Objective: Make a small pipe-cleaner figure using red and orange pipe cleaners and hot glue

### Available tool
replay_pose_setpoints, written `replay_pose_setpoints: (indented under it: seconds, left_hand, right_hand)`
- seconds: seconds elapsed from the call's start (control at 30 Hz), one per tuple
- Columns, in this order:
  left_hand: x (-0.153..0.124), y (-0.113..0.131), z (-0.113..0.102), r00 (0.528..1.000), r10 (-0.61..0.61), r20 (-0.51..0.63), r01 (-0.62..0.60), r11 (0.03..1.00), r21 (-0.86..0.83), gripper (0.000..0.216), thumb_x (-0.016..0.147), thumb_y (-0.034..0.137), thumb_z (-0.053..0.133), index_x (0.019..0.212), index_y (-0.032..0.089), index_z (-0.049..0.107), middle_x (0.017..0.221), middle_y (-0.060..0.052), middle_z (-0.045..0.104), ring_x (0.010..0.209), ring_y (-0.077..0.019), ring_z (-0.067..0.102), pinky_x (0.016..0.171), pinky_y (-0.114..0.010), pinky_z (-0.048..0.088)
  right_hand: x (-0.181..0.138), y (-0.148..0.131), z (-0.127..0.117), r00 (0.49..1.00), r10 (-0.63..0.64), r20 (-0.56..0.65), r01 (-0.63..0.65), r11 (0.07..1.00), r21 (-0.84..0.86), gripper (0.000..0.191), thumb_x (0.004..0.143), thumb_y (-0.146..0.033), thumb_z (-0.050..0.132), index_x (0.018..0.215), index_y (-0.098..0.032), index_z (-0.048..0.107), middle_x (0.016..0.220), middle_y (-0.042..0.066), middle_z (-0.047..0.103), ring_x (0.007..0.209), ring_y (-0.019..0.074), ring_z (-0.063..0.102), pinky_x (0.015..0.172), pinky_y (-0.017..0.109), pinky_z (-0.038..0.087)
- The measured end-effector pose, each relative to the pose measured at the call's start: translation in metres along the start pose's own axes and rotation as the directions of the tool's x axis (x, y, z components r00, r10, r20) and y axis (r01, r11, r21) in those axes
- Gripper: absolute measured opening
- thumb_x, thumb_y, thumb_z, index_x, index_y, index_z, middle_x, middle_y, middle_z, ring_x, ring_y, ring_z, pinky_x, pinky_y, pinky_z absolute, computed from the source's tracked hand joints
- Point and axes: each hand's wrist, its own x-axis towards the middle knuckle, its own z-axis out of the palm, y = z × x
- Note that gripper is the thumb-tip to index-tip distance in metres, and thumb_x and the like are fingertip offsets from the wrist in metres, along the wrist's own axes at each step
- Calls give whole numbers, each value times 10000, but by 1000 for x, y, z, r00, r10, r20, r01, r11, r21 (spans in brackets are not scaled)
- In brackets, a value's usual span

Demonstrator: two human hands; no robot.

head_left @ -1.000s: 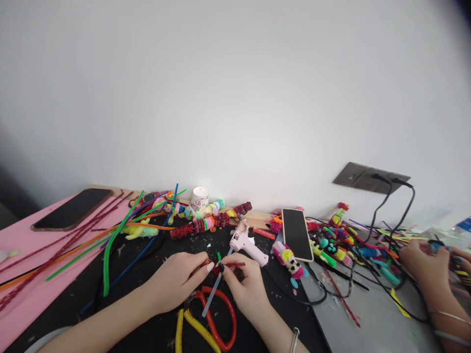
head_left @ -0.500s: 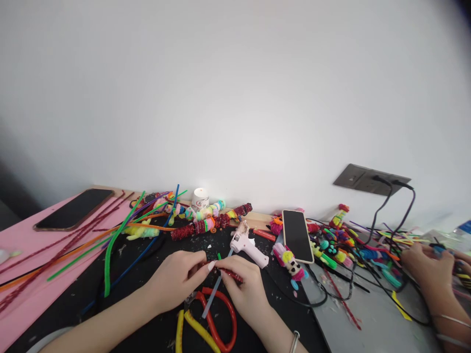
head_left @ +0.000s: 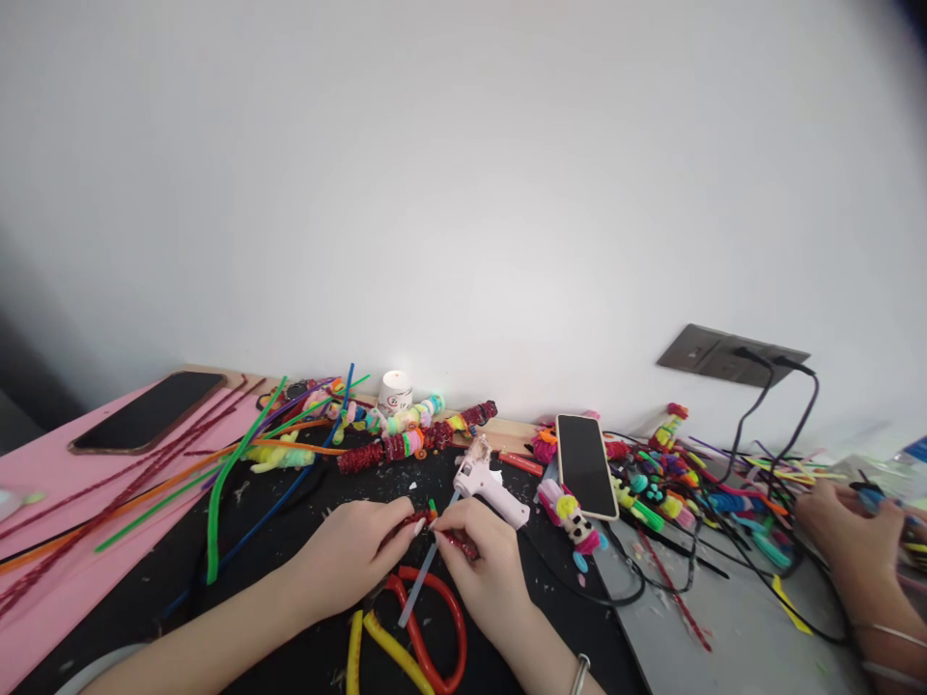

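Note:
My left hand [head_left: 362, 550] and my right hand [head_left: 482, 560] meet fingertip to fingertip over the black mat. Between them is a small piece of red glittery pipe cleaner [head_left: 426, 518], mostly covered by the fingers, with a short green tip [head_left: 433, 505] standing up from it. Both hands are closed in a pinch on this piece. Just beyond the right hand lies a pale pink glue gun [head_left: 492, 487], its glue stick [head_left: 418, 587] sticking out beneath my fingers. Red-handled scissors [head_left: 462, 637] and a yellow-handled tool [head_left: 395, 652] lie below the hands.
Green pipe cleaners [head_left: 215, 512] and dark red ones [head_left: 123, 492] spread across the pink sheet [head_left: 43, 579], near a dark phone [head_left: 149, 413]. Another phone [head_left: 585, 465] leans among pipe-cleaner figures. A black cord [head_left: 615, 600] crosses the grey board. At right, another person's hand [head_left: 844, 541] works.
My fingertips have parted slightly, showing more of the red piece between them. The other person's hand has shifted a little. The rest lies as before.

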Motion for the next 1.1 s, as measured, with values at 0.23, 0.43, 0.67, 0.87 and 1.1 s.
replay_pose_setpoints:
  seconds: [0.23,0.43,0.67,0.87,1.1]
  left_hand:
    - [0,-3,5,999,35,17,-36,998,55,287,963,323,322,803,214,535,704,-22,673,649,-200,645,561,-265,338]
    - [6,-11,-1,984,-148,-95,133,979,-154,315,969,360,297,818,212,530,660,-2,622,637,-189,614,582,-262,359]
    - [7,-15,-4,968,-232,-95,198,940,-279,325,969,375,280,875,210,544,529,41,552,543,-176,572,583,-274,356]
    - [7,-18,-2,971,-228,-76,195,934,-300,354,971,384,266,948,200,568,504,52,540,526,-176,573,593,-284,360]
    - [10,-23,-4,967,-244,-79,210,930,-301,340,966,388,280,973,200,563,507,47,558,554,-189,594,619,-294,364]
  right_hand:
    - [1,4,2,1000,-18,-23,19,1000,17,105,856,-115,559,817,-186,626,761,33,627,667,156,590,602,253,467]
    - [8,13,-11,995,43,-90,-61,978,-200,440,753,-89,545,1175,-211,515,1092,90,585,968,237,563,805,354,494]
    - [13,33,-21,896,385,-221,-437,681,-588,601,702,-178,558,1292,-127,461,1250,190,504,1152,381,469,896,529,417]
    - [15,35,-25,812,561,-162,-512,551,-659,530,705,-158,516,1232,-104,518,1153,170,613,1073,374,542,864,517,413]
    - [16,39,-29,829,528,-183,-548,702,-455,368,722,-200,524,1083,-171,591,1020,107,683,906,274,641,727,316,470]
